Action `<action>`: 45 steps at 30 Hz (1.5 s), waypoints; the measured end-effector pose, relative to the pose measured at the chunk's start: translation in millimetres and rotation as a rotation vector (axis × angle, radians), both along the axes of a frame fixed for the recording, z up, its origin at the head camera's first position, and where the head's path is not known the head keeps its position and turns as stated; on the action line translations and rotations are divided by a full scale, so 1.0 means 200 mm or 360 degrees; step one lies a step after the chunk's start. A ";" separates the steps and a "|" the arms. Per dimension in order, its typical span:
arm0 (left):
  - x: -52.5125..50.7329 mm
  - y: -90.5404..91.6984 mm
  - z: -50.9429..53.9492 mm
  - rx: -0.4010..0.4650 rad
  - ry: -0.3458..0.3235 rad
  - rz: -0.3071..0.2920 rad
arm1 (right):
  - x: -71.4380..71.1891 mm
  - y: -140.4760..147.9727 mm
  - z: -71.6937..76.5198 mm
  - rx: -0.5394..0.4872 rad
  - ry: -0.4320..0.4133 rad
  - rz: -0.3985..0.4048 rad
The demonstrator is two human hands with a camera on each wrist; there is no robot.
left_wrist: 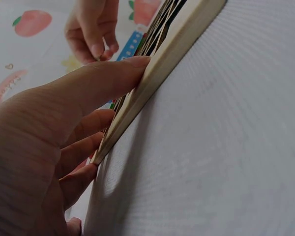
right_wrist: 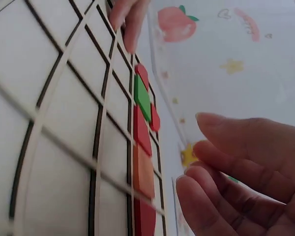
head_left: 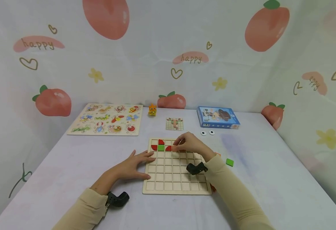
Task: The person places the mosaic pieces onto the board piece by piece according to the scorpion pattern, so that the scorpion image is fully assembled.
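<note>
A wooden grid board (head_left: 168,186) lies flat on the table. Its far left part carries red rounded tiles (head_left: 168,148) around a green square tile (head_left: 160,148). In the right wrist view an orange tile (right_wrist: 144,172) sits in the same row, with a red tile (right_wrist: 144,216) beside it. My left hand (head_left: 131,166) rests at the board's left edge, thumb and fingertips touching the rim, fingers spread. Above the far rows hovers my right hand (head_left: 190,143), its fingers loosely bent and off the tiles. I see no piece in it; it hides part of the board.
Behind the board lies a small pattern card (head_left: 174,124). An insect puzzle board (head_left: 106,119), an orange toy figure (head_left: 152,110) and a blue box (head_left: 218,117) stand farther back. Two googly-eye discs (head_left: 203,133) lie before the box. A loose green tile (head_left: 229,162) is at right.
</note>
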State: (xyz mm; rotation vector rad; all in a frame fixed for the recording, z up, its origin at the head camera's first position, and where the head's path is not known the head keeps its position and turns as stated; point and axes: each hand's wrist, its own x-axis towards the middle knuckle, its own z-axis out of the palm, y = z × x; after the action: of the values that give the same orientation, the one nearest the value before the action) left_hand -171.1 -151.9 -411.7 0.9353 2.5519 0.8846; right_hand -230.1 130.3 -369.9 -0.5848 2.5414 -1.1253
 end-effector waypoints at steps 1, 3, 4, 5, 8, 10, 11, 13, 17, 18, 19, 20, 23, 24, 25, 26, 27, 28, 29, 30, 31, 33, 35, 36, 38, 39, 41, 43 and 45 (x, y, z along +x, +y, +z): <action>0.00 0.00 0.00 0.0002 0.0001 0.0002 | 0.01 0.03 0.00 -0.0010 -0.0015 -0.0010; 0.00 0.00 0.00 0.0003 0.0002 0.0006 | 0.02 0.08 0.00 -0.0011 -0.0019 -0.0014; 0.00 0.00 0.00 0.0001 0.0003 0.0007 | 0.03 0.10 0.00 0.0002 -0.0014 -0.0016; 0.00 -0.01 0.00 -0.0001 0.0006 0.0008 | 0.04 0.13 0.00 0.0010 -0.0012 -0.0018; 0.00 -0.01 -0.01 0.0000 0.0010 0.0010 | 0.06 0.19 0.01 0.0050 0.0014 -0.0029; 0.00 -0.01 0.00 0.0005 0.0014 0.0005 | 0.07 0.23 0.01 0.0066 0.0023 -0.0050; 0.00 -0.01 0.00 0.0011 0.0015 0.0002 | 0.07 0.25 0.01 0.0071 0.0037 -0.0056; 0.00 -0.02 0.00 0.0019 0.0021 -0.0006 | 0.09 0.29 0.01 0.0085 0.0057 -0.0070; 0.00 -0.02 0.00 0.0031 0.0027 -0.0022 | 0.11 0.36 0.01 0.0094 0.0077 -0.0104; 0.00 -0.02 0.00 0.0032 0.0027 -0.0025 | 0.12 0.38 0.01 0.0099 0.0072 -0.0121; 0.00 -0.02 0.00 0.0032 0.0026 -0.0026 | 0.12 0.39 0.00 0.0100 0.0067 -0.0137; 0.01 -0.01 0.00 0.0031 0.0027 -0.0027 | 0.13 0.41 0.00 0.0106 0.0070 -0.0148; 0.00 -0.01 0.00 0.0029 0.0027 -0.0024 | 0.14 0.45 0.00 0.0128 0.0053 -0.0191; 0.00 -0.01 0.00 0.0027 0.0027 -0.0024 | 0.15 0.47 0.00 0.0134 0.0042 -0.0210; 0.00 -0.01 0.00 0.0026 0.0029 -0.0024 | 0.15 0.48 0.00 0.0132 0.0027 -0.0224; 0.00 -0.01 0.00 0.0024 0.0029 -0.0024 | 0.16 0.49 0.01 0.0134 0.0015 -0.0239; 0.00 -0.01 0.00 0.0022 0.0029 -0.0024 | 0.16 0.51 0.01 0.0138 -0.0001 -0.0254; 0.00 0.00 0.00 0.0018 0.0030 -0.0025 | 0.17 0.52 0.01 0.0133 -0.0019 -0.0268; 0.00 0.00 0.00 0.0015 0.0032 -0.0025 | 0.18 0.54 0.01 0.0125 -0.0040 -0.0287; 0.00 0.00 0.00 0.0013 0.0033 -0.0025 | 0.18 0.55 0.01 0.0120 -0.0050 -0.0293; 0.00 0.00 0.01 0.0013 0.0032 -0.0024 | 0.19 0.57 0.01 0.0113 -0.0059 -0.0297; 0.00 0.00 0.01 0.0013 0.0027 -0.0021 | 0.20 0.61 0.00 0.0101 -0.0078 -0.0311; 0.00 0.00 0.01 0.0012 0.0019 -0.0017 | 0.22 0.64 -0.01 0.0094 -0.0084 -0.0331; 0.00 0.00 0.01 0.0013 0.0013 -0.0017 | 0.22 0.66 -0.01 0.0095 -0.0087 -0.0349; 0.00 0.00 0.01 0.0011 0.0007 -0.0017 | 0.24 0.70 -0.02 0.0096 -0.0098 -0.0396; 0.00 0.00 0.01 0.0009 0.0005 -0.0018 | 0.25 0.72 -0.02 0.0098 -0.0101 -0.0412; 0.00 0.00 0.01 0.0001 0.0007 -0.0017 | 0.27 0.75 -0.03 0.0102 -0.0123 -0.0445; 0.00 0.00 0.01 0.0001 0.0004 -0.0016 | 0.28 0.77 -0.04 0.0108 -0.0140 -0.0460; 0.00 0.00 0.01 0.0005 -0.0002 -0.0015 | 0.29 0.79 -0.04 0.0116 -0.0156 -0.0471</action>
State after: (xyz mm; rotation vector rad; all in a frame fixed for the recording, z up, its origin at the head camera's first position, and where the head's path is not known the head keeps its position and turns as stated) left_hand -170.4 -151.7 -409.3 0.9470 2.5437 0.8865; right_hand -172.9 287.8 -378.3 -0.1332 2.6279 -1.1161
